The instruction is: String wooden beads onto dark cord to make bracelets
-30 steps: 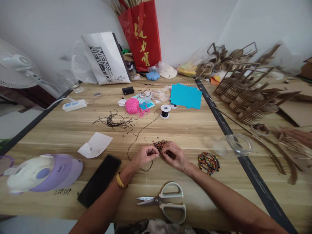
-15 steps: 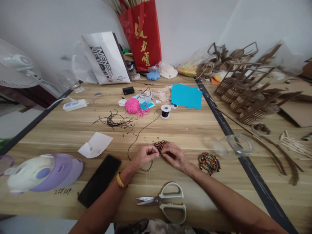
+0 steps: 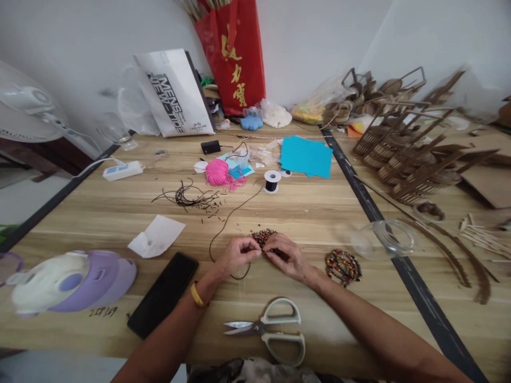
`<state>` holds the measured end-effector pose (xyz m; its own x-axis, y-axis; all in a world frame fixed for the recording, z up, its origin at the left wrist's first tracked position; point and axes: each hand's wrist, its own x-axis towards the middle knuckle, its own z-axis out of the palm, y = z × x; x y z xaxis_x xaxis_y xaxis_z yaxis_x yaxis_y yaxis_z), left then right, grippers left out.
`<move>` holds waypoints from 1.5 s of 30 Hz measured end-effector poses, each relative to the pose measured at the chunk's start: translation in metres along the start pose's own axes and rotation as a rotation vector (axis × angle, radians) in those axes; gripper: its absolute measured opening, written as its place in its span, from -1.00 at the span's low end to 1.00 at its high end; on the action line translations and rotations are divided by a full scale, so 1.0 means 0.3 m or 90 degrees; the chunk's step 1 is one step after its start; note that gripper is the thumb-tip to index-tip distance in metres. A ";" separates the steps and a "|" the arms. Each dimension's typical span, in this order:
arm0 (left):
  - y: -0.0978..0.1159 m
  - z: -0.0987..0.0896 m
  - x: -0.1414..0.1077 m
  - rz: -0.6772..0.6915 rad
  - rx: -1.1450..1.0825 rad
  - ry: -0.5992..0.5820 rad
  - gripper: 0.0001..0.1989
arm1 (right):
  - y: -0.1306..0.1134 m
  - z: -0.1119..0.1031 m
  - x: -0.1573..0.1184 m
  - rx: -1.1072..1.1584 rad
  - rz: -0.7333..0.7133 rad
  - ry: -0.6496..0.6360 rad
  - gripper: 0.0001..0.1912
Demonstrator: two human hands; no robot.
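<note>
My left hand (image 3: 238, 256) is closed in a pinch on the black cord (image 3: 221, 232), which loops up from under its fingers and runs back to a white spool (image 3: 272, 182). Its fingertips almost meet those of my right hand (image 3: 288, 257), pinched on what looks like a small bead, mostly hidden by the fingers. Just behind both hands lies a pile of small multicoloured beads (image 3: 261, 235), partly covered by them. A coiled string of similar beads (image 3: 342, 267) rests to the right. Scissors (image 3: 263, 329) with cream handles lie slightly open in front of me.
Left of my arms are a black phone (image 3: 163, 295), a white paper (image 3: 157, 236) and a purple-and-white item (image 3: 75, 282). Black cord pieces (image 3: 187, 197), pink yarn (image 3: 217, 172) and blue sheets (image 3: 306, 157) lie farther back. Small woven baskets (image 3: 403, 154) stand at right, near a clear plastic container (image 3: 393, 238).
Both hands stay pinched together at the same spot by the bead pile. The view has shifted very slightly; nothing else visibly moves.
</note>
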<state>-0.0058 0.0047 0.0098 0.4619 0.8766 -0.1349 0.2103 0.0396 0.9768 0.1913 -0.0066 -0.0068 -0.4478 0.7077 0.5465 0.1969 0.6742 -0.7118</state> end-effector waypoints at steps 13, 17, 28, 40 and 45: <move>-0.003 -0.003 -0.003 0.008 0.011 -0.008 -0.82 | 0.004 0.004 -0.003 0.017 0.027 0.017 -0.95; -0.008 -0.002 0.000 0.004 0.009 -0.007 -0.80 | 0.004 0.004 -0.004 0.014 0.029 0.012 -0.96; -0.008 -0.002 0.000 -0.002 0.016 -0.014 -0.74 | 0.004 0.004 0.000 0.021 0.016 0.009 -0.95; -0.010 0.000 0.000 -0.005 0.021 -0.015 -0.74 | 0.006 0.004 -0.001 0.015 0.015 0.000 -0.95; -0.003 -0.001 0.000 -0.011 0.030 -0.017 -0.77 | 0.006 0.007 0.000 0.014 0.022 -0.004 -0.94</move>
<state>-0.0064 0.0049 0.0088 0.4799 0.8632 -0.1569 0.2593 0.0313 0.9653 0.1900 -0.0058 -0.0090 -0.4458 0.7297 0.5185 0.1940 0.6442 -0.7398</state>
